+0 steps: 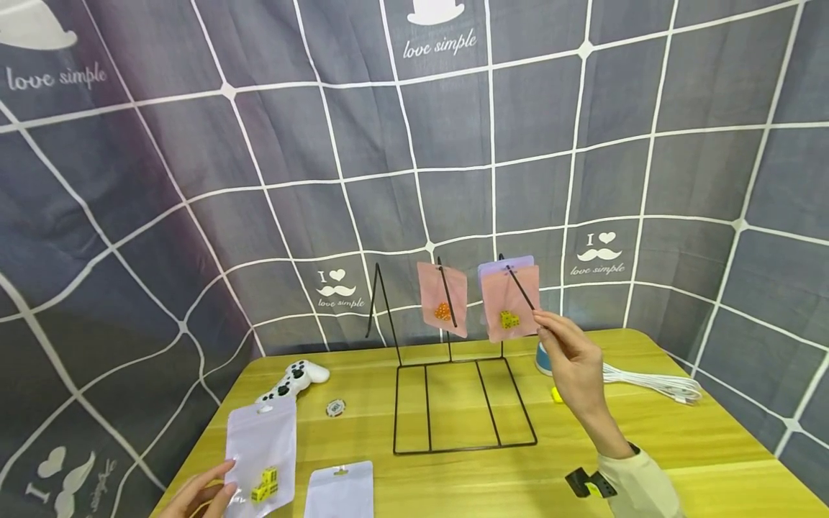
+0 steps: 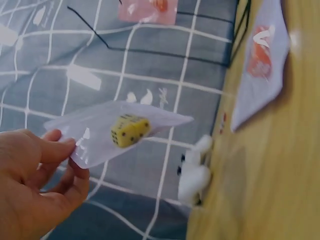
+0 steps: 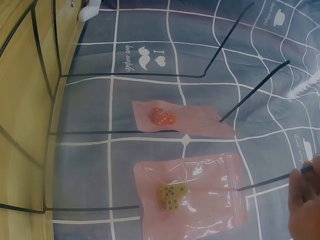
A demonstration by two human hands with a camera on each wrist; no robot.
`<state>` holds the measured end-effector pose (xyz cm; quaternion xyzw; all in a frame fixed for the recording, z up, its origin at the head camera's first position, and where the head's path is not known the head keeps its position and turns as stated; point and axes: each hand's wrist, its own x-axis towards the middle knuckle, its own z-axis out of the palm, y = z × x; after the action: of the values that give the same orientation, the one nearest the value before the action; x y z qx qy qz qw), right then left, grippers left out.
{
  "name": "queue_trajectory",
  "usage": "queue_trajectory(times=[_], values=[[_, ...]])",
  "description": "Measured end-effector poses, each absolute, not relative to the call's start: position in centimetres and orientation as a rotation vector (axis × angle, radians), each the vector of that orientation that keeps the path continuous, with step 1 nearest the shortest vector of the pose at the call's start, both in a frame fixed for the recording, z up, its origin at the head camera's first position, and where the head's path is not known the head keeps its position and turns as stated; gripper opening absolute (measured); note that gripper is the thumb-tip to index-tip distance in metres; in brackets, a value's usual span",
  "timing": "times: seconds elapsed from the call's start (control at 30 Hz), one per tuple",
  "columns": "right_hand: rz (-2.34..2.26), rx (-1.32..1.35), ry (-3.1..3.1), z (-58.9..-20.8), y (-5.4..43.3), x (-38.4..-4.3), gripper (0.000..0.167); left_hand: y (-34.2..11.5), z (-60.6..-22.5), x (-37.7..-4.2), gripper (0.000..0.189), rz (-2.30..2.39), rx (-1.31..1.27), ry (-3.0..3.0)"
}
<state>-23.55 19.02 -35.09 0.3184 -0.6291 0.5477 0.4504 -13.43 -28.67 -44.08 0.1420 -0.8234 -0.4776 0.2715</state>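
Note:
My left hand point(image 1: 197, 495) pinches the edge of a lavender zip bag point(image 1: 255, 435), held up at the front left; yellow dice point(image 2: 130, 131) show through it. My right hand point(image 1: 573, 363) grips the front end of the right hook point(image 1: 520, 286) on a black wire rack point(image 1: 465, 451). From that hook hangs a pink bag point(image 1: 494, 306) with yellow dice point(image 3: 171, 192) inside, and a lavender bag point(image 1: 523, 262) peeks out behind it. The middle hook carries another pink bag point(image 1: 430, 288) with orange dice point(image 3: 163, 116). Nothing hangs on the left hook point(image 1: 372, 306).
Another lavender bag point(image 1: 340, 493) lies at the table's front, orange-red dice point(image 2: 260, 57) inside. A white game controller point(image 1: 298, 378) and a poker chip point(image 1: 335, 408) are left of the rack. To its right are a white cable point(image 1: 654, 381), a blue round item point(image 1: 542, 361) and a small yellow piece point(image 1: 556, 394).

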Motion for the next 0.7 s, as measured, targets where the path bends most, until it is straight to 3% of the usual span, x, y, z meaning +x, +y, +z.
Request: queue_trajectory(times=[0.1, 0.37, 0.7], values=[[1.346, 0.791, -1.531, -35.0, 19.0, -23.7, 0.032, -26.3, -42.4, -13.3, 0.024, -1.263, 0.35, -2.103], [1.38, 0.78, -1.481, -35.9, 19.6, -24.7, 0.031, -22.4, -40.0, -13.7, 0.035, -1.251, -0.121, -1.862], [1.417, 0.837, -1.456, -35.6, 19.6, -24.9, 0.03, -19.4, -39.3, -15.3, 0.033, -1.581, -0.541, -1.63]])
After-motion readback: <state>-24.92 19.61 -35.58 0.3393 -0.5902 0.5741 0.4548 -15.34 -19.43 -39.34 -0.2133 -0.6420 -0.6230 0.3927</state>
